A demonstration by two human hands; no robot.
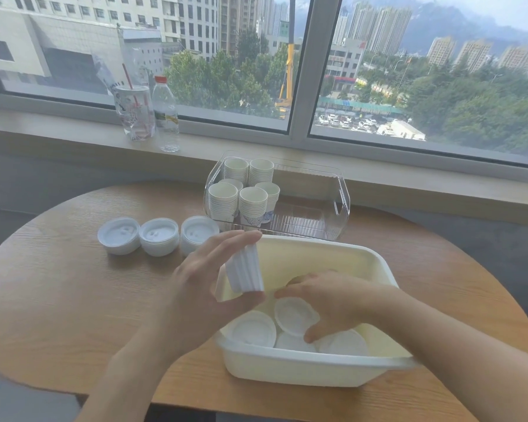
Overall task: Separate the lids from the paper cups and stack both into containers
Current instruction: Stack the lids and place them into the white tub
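the left hand (205, 287) grips a short stack of lids (246, 271) on edge above the cream tub (317, 365), fingers on top, thumb beneath. the right hand (326, 303), fingers curled, pinches a loose lid (294, 315) just right of that stack. whether cups lie under the tub's lids is hidden.

The rounded wooden tabletop (73, 300) carries three stacks of white lids (158, 236) in a row at left, a clear plastic container (317, 220) at the far edge, and a cream tub (302, 370) nearer the front.
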